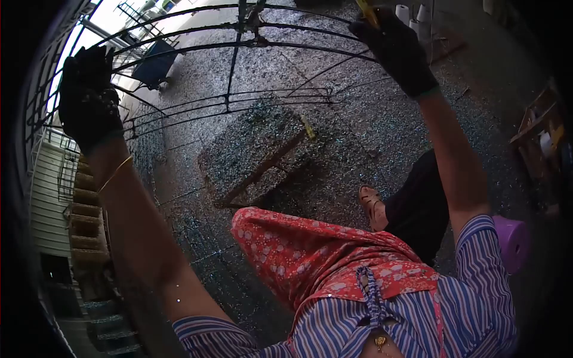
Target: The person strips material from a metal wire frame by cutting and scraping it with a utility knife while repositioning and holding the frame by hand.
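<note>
A frame of thin dark metal rods [258, 42] spans the top of the view, with curved parallel bars joined by upright rods. My left hand [89, 101], in a black glove, is closed around the left end of these bars. My right hand [397, 51], also black-gloved, grips a yellow tool [369, 14] beside the right part of the bars. Only part of that tool shows, so its kind is unclear. Below the frame, another yellow item [308, 127] lies at the edge of a low block [245, 149] strewn with small scraps.
Small shiny scraps cover the floor [382, 137]. A purple stool [511, 243] stands at my right side. White cones [402, 13] sit at the upper right, and a wooden rack [534, 128] is at the right edge. A dark blue bin [155, 62] stands at the upper left.
</note>
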